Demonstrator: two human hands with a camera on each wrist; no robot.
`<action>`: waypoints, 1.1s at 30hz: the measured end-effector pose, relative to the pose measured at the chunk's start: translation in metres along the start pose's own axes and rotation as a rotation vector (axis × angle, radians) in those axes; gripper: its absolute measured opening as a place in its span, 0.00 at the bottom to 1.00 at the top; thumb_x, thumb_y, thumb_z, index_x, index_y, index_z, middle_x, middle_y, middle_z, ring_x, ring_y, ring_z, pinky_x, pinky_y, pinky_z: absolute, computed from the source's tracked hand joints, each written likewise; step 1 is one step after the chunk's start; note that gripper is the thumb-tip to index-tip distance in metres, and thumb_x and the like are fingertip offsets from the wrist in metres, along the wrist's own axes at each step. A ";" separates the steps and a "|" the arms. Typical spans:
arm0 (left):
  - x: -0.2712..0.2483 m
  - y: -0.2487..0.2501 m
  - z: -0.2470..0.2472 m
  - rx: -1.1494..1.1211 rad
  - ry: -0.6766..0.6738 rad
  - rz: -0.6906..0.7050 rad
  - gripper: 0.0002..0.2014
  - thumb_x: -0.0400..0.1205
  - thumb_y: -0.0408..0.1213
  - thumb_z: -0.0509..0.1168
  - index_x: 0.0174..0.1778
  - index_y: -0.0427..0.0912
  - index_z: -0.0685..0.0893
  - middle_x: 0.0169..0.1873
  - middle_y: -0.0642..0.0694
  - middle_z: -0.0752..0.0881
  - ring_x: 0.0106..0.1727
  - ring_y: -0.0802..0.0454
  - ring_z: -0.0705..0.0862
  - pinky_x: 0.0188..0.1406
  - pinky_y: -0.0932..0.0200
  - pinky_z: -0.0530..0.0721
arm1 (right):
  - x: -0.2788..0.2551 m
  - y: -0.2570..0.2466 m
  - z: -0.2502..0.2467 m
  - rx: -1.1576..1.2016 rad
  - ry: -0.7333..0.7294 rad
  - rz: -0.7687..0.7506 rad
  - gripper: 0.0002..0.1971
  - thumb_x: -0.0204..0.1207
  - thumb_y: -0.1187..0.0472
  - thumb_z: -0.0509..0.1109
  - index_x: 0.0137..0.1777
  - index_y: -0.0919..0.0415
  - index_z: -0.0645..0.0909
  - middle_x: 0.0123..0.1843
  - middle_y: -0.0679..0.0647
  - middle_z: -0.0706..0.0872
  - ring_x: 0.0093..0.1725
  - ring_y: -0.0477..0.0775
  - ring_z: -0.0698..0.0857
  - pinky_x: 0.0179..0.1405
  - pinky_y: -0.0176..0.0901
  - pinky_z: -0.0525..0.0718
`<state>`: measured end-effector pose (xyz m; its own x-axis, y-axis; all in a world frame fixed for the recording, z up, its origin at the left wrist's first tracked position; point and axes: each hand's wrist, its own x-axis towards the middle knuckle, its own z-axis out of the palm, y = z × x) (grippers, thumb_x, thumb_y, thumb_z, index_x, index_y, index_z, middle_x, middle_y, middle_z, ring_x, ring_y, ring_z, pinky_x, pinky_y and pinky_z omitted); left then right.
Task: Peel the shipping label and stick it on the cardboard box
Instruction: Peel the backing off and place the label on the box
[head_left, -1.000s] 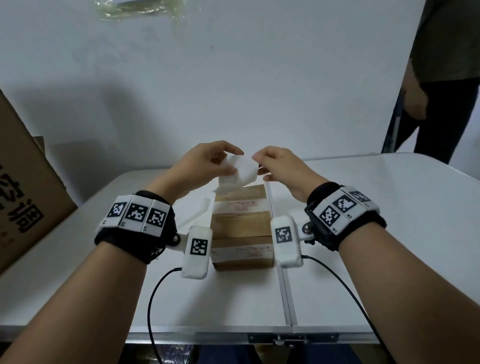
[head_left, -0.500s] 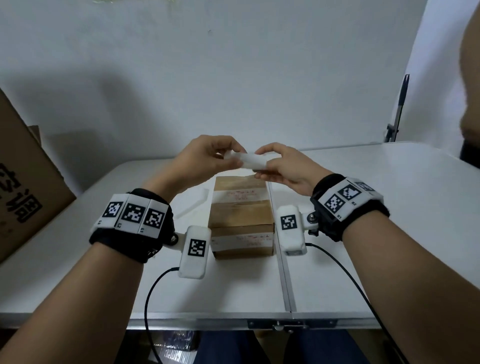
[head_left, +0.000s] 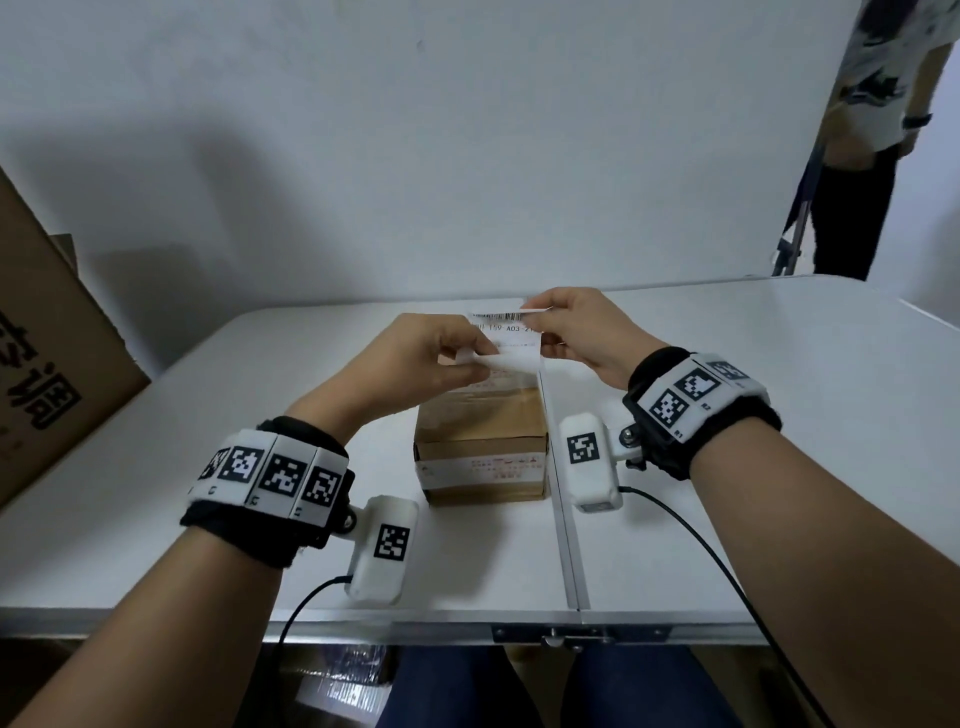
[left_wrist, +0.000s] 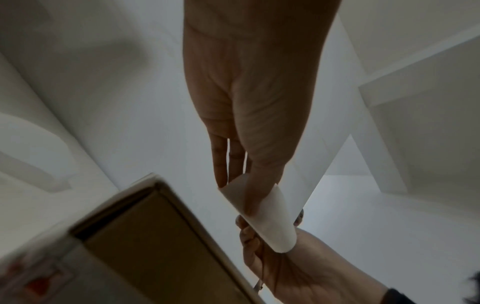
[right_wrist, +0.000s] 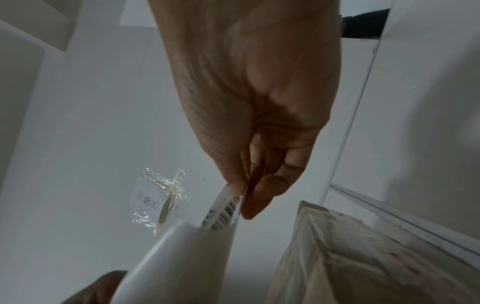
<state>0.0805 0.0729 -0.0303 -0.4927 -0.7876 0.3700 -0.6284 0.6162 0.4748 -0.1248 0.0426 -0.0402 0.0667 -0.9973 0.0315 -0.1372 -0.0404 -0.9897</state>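
Observation:
A small brown cardboard box (head_left: 480, 434) stands on the white table (head_left: 727, 441), with printed tape bands across it; it also shows as the box (left_wrist: 145, 242) and box (right_wrist: 363, 257) in the wrist views. Above its far end I hold a white shipping label (head_left: 511, 340) with a barcode. My right hand (head_left: 571, 332) pinches the label's printed top corner (right_wrist: 226, 209). My left hand (head_left: 431, 358) pinches the curled white backing sheet (left_wrist: 262, 214) at the lower left. The label hangs in the air, apart from the box.
A large brown carton (head_left: 47, 353) leans at the table's left edge. A person stands at the far right (head_left: 872, 130) beside a dark pole. A crumpled bit of clear tape with paper (right_wrist: 158, 199) sticks on the wall. The table seam (head_left: 563, 519) runs just right of the box.
The label has turned from a folded white wad into a spread sheet with its barcode facing up. My left hand has pulled the backing down and left; the view has tilted down.

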 end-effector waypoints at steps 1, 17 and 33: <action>-0.001 0.000 0.001 0.041 0.008 0.031 0.08 0.73 0.35 0.76 0.48 0.42 0.91 0.38 0.50 0.87 0.41 0.48 0.85 0.46 0.59 0.82 | 0.002 0.002 0.000 -0.007 -0.001 -0.002 0.04 0.80 0.66 0.67 0.52 0.63 0.83 0.41 0.54 0.85 0.32 0.45 0.79 0.37 0.34 0.86; -0.013 -0.005 0.006 0.295 -0.062 0.054 0.12 0.79 0.42 0.68 0.57 0.49 0.89 0.51 0.49 0.92 0.25 0.66 0.73 0.29 0.78 0.67 | 0.017 0.031 0.010 -0.335 0.042 -0.206 0.08 0.79 0.57 0.70 0.48 0.59 0.89 0.36 0.43 0.87 0.35 0.41 0.82 0.36 0.31 0.77; -0.019 -0.012 0.014 0.242 -0.091 -0.070 0.10 0.80 0.41 0.67 0.56 0.53 0.88 0.46 0.45 0.92 0.27 0.61 0.74 0.28 0.70 0.69 | 0.024 0.034 0.013 -0.407 0.045 -0.230 0.09 0.78 0.59 0.71 0.50 0.64 0.89 0.43 0.52 0.90 0.38 0.42 0.85 0.37 0.22 0.80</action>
<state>0.0893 0.0800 -0.0540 -0.4884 -0.8316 0.2645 -0.7828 0.5514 0.2882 -0.1148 0.0182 -0.0754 0.0994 -0.9609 0.2584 -0.5008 -0.2727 -0.8215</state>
